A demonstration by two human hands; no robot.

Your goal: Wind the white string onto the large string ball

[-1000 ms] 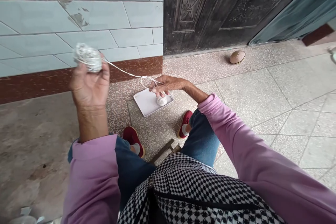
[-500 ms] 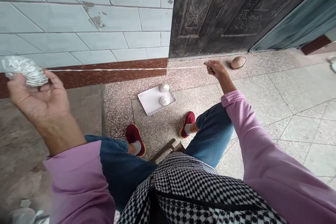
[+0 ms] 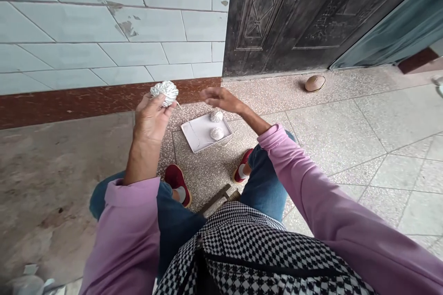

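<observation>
String ball, pinched in our left hand, hangs just left of the white tray; our right hand hovers open above it, empty. Two wound balls lie on the tray; loose thread looks yet to wind.

The left hand is raised, fingertips closed round a ball of white string. The right hand hovers just beside it, fingers slack and spread, above a white tray on the floor. On the tray lie a far string ball and a near string ball. A round brown object lies by the dark door.
</observation>
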